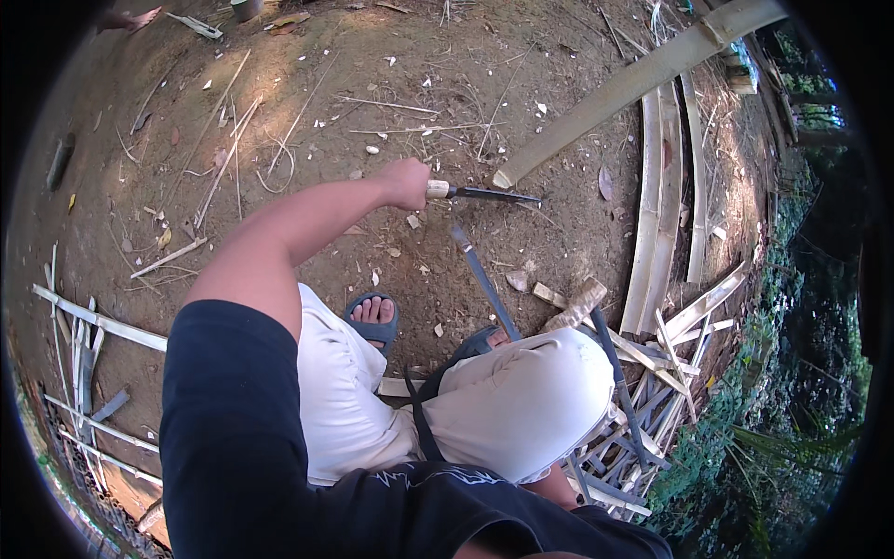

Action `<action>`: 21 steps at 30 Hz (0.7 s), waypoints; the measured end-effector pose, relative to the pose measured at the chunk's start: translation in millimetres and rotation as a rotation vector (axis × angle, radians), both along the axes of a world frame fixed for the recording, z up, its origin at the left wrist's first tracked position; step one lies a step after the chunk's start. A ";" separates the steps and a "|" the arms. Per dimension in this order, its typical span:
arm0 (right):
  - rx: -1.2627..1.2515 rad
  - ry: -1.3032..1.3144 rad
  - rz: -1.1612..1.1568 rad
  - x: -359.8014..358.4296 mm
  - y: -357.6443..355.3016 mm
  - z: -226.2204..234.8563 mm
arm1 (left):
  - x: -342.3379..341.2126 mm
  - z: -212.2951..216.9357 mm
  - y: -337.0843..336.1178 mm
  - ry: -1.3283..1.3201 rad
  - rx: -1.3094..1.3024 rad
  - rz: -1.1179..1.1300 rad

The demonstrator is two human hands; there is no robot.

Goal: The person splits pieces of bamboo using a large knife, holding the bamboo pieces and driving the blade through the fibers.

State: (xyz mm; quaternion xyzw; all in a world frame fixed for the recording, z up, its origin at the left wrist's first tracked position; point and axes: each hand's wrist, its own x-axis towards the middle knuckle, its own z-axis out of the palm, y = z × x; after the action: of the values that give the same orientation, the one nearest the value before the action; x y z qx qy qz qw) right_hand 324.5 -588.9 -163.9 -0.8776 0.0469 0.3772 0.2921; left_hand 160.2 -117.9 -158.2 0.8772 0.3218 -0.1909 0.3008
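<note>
My left hand (407, 184) is closed round the pale wooden handle of a knife (494, 195), held out in front of me over the dirt. Its dark blade points right, toward the cut end of a long split bamboo piece (624, 101). Below the blade, a narrow grey-green bamboo strip (486, 284) slants down toward my right foot and passes out of sight at my bent knee. Only a bit of my right forearm (556, 486) shows beside my right thigh; my right hand is hidden.
Long bamboo slats (659, 210) lie on the ground to the right. A heap of split bamboo (643, 429) is beside my right leg, near green plants (708, 466). More strips (98, 326) lie at the left. Chips and dry stalks litter the dirt. Another person's foot (142, 20) shows far left.
</note>
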 end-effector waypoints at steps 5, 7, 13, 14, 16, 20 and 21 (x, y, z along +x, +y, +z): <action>0.240 0.055 -0.435 11.2 -10.7 -10.3 | 7.7 -8.3 15.7 0.043 -0.111 0.012; 0.371 -0.041 -0.543 52.5 -13.6 1.3 | 10.0 -13.7 26.3 0.053 -0.174 0.017; 1.050 0.131 -1.002 166.0 52.3 98.4 | 5.1 6.0 36.7 -0.018 -0.208 -0.002; 0.928 0.131 -0.724 167.8 63.6 87.1 | 3.0 -1.1 40.9 -0.050 -0.218 0.012; 0.584 0.015 -0.194 163.7 106.6 64.1 | -1.8 7.5 43.7 -0.033 -0.159 -0.029; 0.418 -0.192 0.192 147.4 240.7 11.3 | -32.8 31.6 59.3 0.061 0.067 -0.157; 0.416 -0.248 0.251 152.0 268.0 -7.7 | -37.5 43.4 64.3 0.107 0.085 -0.172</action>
State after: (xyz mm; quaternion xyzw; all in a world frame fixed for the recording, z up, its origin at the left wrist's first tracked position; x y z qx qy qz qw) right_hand 476.5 -320.9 -171.6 -0.8371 -0.1768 0.3015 0.4208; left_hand 122.7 -53.6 -114.8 0.9021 0.2689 -0.2488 0.2282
